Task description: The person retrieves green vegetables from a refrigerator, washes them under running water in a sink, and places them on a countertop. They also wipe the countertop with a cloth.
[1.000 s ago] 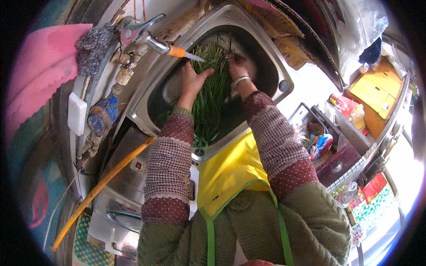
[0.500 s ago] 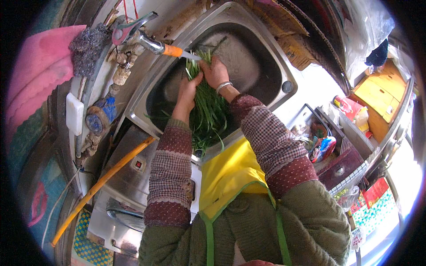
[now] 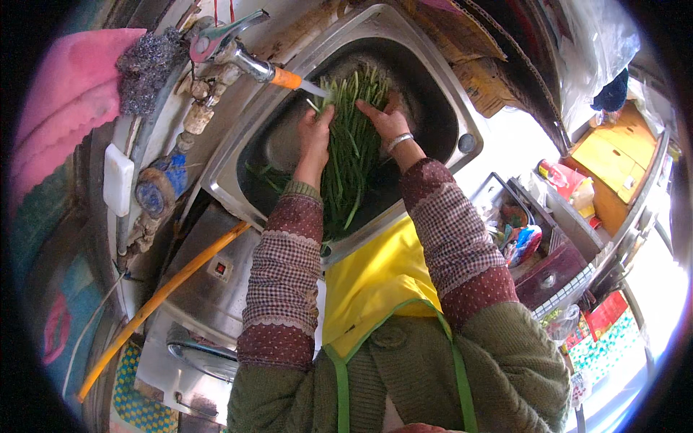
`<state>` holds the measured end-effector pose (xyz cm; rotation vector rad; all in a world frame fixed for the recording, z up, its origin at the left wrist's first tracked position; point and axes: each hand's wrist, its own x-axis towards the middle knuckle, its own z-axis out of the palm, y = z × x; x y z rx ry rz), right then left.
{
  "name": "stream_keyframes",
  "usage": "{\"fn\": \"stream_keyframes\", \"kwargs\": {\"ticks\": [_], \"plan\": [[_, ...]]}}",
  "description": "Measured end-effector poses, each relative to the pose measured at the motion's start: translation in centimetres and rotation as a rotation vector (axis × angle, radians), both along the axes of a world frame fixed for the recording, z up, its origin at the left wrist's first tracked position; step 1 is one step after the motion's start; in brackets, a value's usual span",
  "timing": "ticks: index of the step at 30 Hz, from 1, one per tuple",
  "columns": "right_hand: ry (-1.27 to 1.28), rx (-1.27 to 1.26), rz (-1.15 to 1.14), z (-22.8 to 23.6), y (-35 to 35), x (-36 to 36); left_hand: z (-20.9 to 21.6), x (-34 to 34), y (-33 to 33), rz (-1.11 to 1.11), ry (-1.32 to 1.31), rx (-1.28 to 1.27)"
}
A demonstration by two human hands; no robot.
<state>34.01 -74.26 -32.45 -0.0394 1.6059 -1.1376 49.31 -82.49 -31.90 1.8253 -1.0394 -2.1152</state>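
Note:
A bundle of long green chives (image 3: 347,155) lies spread between my hands inside the metal sink (image 3: 220,177). My left hand (image 3: 315,137) grips its left side, thumb on top and fingers hidden under the stalks. Around the right side, my right hand (image 3: 390,121) holds the same bundle, its thumb laid over the stalks near their cut ends. Water runs from the faucet (image 3: 254,66) with an orange end piece (image 3: 286,79) onto the pale ends beside my left thumb. Some loose leaves trail to the left of my left wrist.
A faucet lever (image 3: 229,35) and a steel scouring pad (image 3: 148,68) are at the upper left, near a pink cloth (image 3: 83,94). Cardboard (image 3: 482,86) stands against the sink's right side. An orange pole (image 3: 162,307) leans at the left. Drawers with packets (image 3: 521,242) are at the right.
My hands have moved apart, the right one further right. The bunch, narrow before, is now fanned wider between them, with more of its cut ends showing.

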Motion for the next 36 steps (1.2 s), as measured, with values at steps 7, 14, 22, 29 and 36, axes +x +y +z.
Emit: {"fn": "stream_keyframes", "kwargs": {"ticks": [7,14,22,29,36], "plan": [[0.159,0.110,0.196,-2.2,-0.7,1.3,-0.4,-0.4,0.2,-0.186,-0.118,0.032],[-0.226,-0.220,0.106,-1.0,-1.5,2.5,2.3,2.2,-1.5,-0.194,0.169,0.046],[0.417,0.221,-0.107,-3.7,0.9,0.0,4.4,1.7,-1.2,-0.021,-0.223,0.169],[0.210,0.095,0.180,-4.6,-0.9,2.8,4.0,1.0,-0.8,-0.089,-0.064,0.111],[0.383,0.079,0.270,-3.2,-1.8,2.7,2.4,3.7,-0.4,0.038,-0.245,0.250]]}}
